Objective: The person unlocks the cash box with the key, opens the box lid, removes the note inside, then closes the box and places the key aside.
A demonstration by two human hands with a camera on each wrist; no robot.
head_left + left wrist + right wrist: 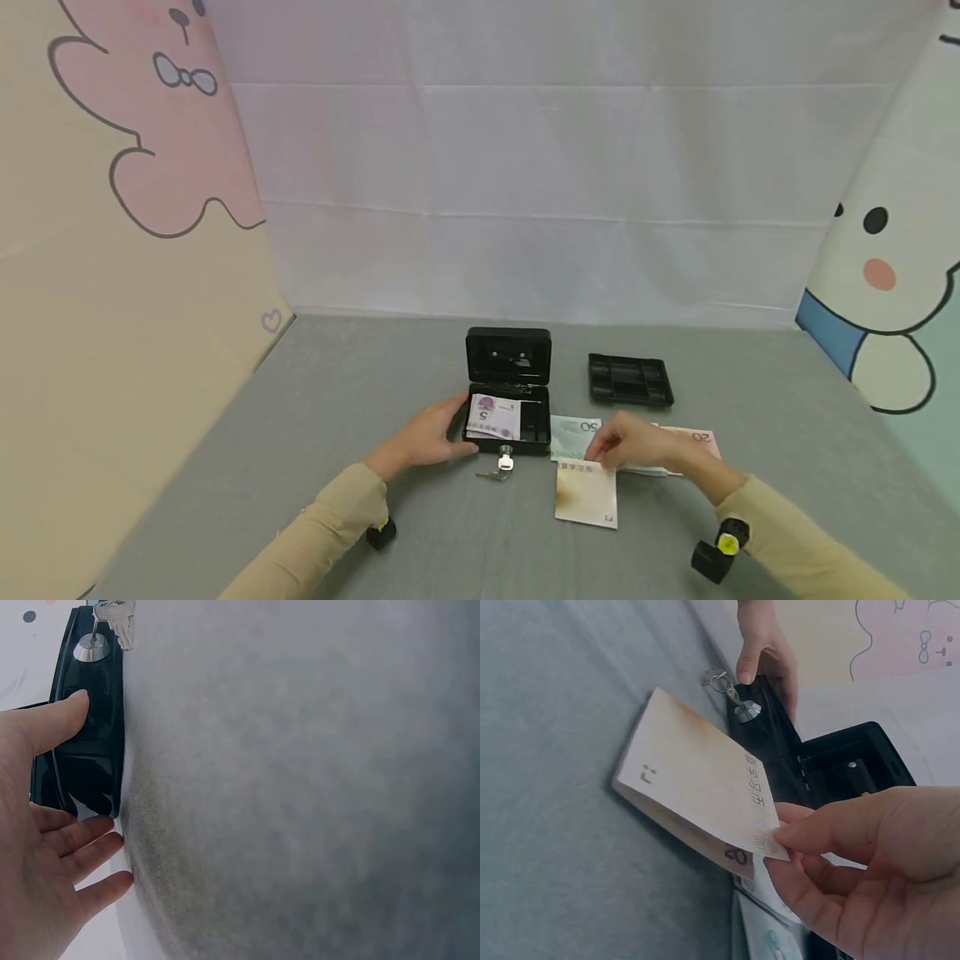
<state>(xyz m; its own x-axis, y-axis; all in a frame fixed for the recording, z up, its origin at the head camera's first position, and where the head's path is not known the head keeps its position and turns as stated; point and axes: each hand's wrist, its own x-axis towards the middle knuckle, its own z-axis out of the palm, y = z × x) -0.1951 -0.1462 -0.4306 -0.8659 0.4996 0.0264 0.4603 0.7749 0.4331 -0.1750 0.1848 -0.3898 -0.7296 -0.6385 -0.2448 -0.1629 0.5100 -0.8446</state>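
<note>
An open black cash box (535,421) stands mid-table, its lid (508,354) raised. Purple 5 banknotes (495,416) lie inside it, on the left. At the box's left end, my left hand (429,435) rests its thumb on the front wall, with the fingers spread along the side. A key ring with keys (118,619) hangs from the lock (91,648) on the front. My right hand (628,440) pinches a folded tan 20 banknote (697,769) by one corner between thumb and fingers. In the head view this banknote appears to the right of the box, toward me.
Green 50 banknotes (573,433) lie at the box's right side, partly behind my right hand. A reddish 20-marked banknote (701,439) shows beyond my right wrist. A black compartment tray (630,380) sits farther back on the grey table (360,367). A white cloth (525,167) hangs behind.
</note>
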